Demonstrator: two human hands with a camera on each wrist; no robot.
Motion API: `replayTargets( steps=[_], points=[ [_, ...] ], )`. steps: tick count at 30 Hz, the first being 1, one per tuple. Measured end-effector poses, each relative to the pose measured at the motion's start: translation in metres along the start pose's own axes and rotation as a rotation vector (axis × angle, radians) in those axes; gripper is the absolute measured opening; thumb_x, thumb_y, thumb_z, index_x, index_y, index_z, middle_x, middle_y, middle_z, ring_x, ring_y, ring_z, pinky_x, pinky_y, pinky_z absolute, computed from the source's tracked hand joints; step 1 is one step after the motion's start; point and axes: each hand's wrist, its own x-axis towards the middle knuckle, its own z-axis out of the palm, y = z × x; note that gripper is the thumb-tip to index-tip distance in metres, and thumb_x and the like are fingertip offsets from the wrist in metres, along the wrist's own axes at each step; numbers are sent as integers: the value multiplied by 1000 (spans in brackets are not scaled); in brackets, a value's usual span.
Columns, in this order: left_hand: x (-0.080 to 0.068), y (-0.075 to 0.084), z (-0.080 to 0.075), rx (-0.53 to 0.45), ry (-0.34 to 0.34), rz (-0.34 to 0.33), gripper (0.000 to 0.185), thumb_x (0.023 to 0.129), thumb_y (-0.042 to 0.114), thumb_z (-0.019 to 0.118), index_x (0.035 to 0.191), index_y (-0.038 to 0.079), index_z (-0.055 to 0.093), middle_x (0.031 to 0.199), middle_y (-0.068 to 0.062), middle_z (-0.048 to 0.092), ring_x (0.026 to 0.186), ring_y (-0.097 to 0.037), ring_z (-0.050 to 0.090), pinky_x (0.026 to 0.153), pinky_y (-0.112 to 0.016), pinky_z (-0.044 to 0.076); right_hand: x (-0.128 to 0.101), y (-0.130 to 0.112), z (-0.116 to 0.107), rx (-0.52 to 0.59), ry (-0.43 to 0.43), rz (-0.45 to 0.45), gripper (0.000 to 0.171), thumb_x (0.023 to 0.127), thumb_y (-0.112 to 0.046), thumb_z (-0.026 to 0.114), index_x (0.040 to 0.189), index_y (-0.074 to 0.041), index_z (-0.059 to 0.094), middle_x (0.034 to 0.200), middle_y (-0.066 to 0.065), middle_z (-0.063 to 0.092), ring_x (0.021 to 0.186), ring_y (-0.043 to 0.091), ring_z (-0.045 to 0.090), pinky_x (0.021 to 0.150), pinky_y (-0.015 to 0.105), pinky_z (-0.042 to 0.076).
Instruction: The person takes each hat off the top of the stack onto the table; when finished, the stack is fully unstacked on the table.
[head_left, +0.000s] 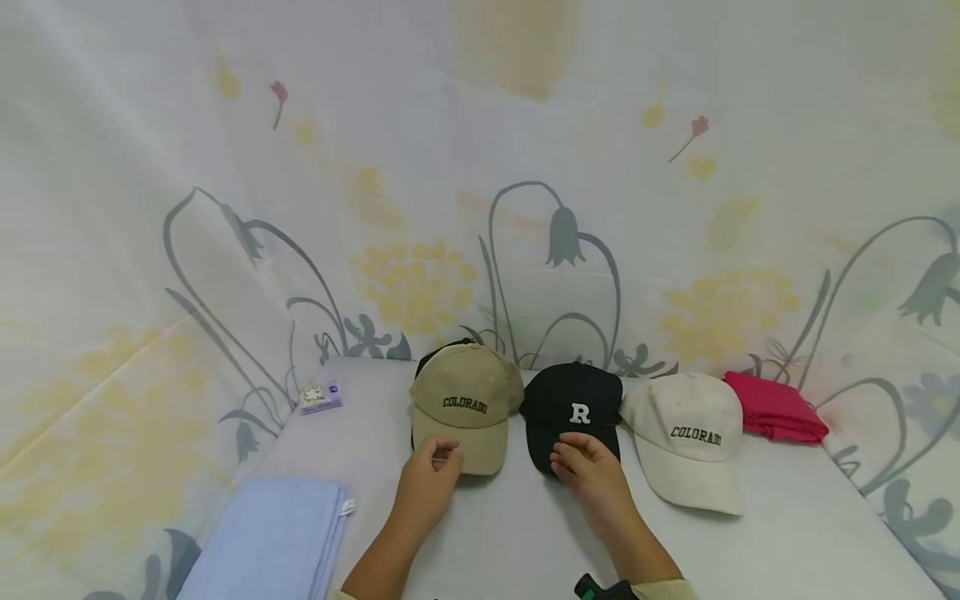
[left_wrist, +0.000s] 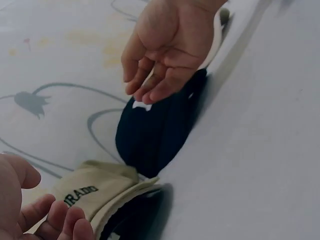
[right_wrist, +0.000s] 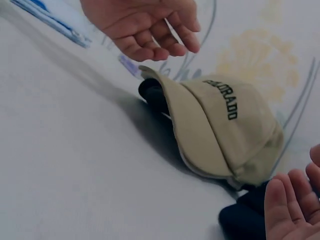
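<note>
My left hand (head_left: 431,475) hovers in front of the brim of a tan cap (head_left: 467,408) lettered COLORADO, fingers loosely bent and holding nothing. Something dark, apparently another cap (right_wrist: 154,95), shows under the tan one in both wrist views. A black cap (head_left: 573,392) with a white R stands just right of it. My right hand (head_left: 596,483) is in front of that black cap's brim, its fingers relaxed around nothing. Farther right sits a cream cap (head_left: 686,442), also marked COLORADO. Whether either hand touches a brim is hard to tell.
A folded light blue towel (head_left: 262,533) lies at the front left, with a small purple packet (head_left: 321,397) behind it. Folded red cloth (head_left: 776,408) lies at the back right. Floral fabric (head_left: 420,167) hangs behind the white surface (head_left: 517,542).
</note>
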Motion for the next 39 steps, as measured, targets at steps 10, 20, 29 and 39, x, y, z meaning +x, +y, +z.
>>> replayTargets(
  steps=[10,20,29,39],
  points=[
    [17,-9,-17,18,222,-78,23,101,20,59,116,4,68,105,-9,66,93,-20,61,73,-30,51,16,7,33,-67,-1,-14,32,102,0,62,131,12,53,109,11,66,95,14,68,84,22,59],
    [27,-37,-26,-75,275,-172,29,101,18,56,120,-2,65,115,-17,64,84,-19,64,71,-29,52,41,15,55,-84,9,-4,32,103,-1,61,131,12,53,108,16,64,93,15,66,81,22,59],
    [38,-49,-24,-219,212,-221,35,101,16,57,128,-6,58,104,-13,64,79,-15,62,68,-24,54,58,16,64,-243,34,-47,32,102,-5,61,130,8,56,106,10,62,94,18,64,84,29,55],
    [33,-53,-26,-277,189,-216,39,103,15,59,133,-10,59,109,-13,68,85,-11,63,73,-20,55,65,36,73,-434,1,-67,51,100,-11,65,147,4,51,138,22,59,124,33,60,97,39,55]
  ],
)
